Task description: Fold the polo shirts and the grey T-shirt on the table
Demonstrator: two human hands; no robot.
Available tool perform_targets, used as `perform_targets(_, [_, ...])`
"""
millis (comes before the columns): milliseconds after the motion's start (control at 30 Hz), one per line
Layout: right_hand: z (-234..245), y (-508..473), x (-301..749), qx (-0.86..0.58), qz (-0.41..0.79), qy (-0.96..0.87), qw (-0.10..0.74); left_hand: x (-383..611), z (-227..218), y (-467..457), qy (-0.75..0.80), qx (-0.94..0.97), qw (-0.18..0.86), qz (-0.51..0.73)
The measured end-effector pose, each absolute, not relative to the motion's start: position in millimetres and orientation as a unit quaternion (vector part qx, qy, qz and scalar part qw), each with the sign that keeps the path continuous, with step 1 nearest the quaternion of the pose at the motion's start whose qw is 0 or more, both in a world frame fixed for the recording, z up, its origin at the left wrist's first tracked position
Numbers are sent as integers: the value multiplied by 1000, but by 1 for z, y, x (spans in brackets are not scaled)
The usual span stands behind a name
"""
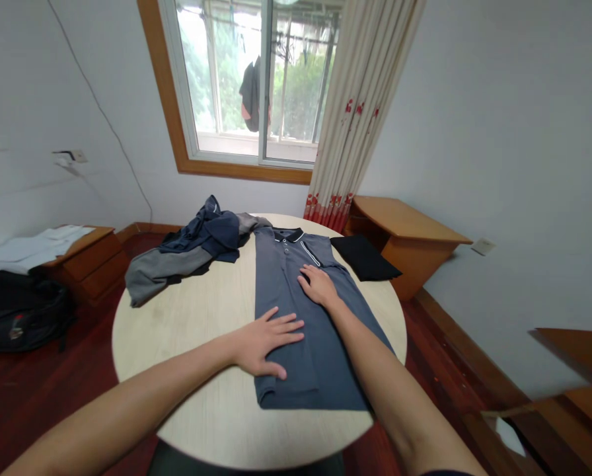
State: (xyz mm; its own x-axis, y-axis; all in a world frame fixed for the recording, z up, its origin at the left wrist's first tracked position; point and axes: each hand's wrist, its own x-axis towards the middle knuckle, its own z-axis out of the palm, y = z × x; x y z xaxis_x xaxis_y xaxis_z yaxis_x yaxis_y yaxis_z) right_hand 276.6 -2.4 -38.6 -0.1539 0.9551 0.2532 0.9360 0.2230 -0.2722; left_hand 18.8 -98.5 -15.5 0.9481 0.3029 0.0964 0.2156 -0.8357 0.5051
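A grey polo shirt [296, 297] with a dark collar and a trimmed chest pocket lies front up on the round table [191, 370], its collar toward the window. The left edge runs straight and looks folded in. My left hand [266, 340] rests on the lower left part of the shirt, fingers spread. Higher up, below the pocket, my right hand [318, 284] lies on the cloth with its fingers out. Neither hand grips the fabric.
A heap of navy and grey clothes [201, 241] sits at the table's far left. A folded black garment [365, 258] lies by the right rim. Beyond stand a wooden desk [415, 221], a curtain [360, 119] and, at left, a drawer cabinet [90, 264].
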Motion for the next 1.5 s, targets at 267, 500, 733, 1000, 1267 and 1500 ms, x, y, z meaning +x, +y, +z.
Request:
perform_targets(267, [-46, -2, 283, -599, 12, -772, 210, 16, -13, -112, 64, 963, 254, 68])
perform_targets(500, [-50, 2, 284, -593, 13, -774, 222, 31, -5, -124, 94, 969, 208, 91])
perform_targets(733, [-49, 3, 284, -594, 21, -772, 225, 50, 1, -154, 159, 976, 149, 13])
perform_targets(1000, [-51, 6, 286, -592, 25, -773, 227, 48, 9, -154, 178, 935, 302, 55])
perform_targets(1267, [-51, 5, 286, -587, 21, -775, 234, 46, -10, -133, 164, 947, 226, 155])
perform_targets(1500, [-50, 3, 285, -593, 17, -773, 225, 38, -13, -140, 98, 977, 184, 47])
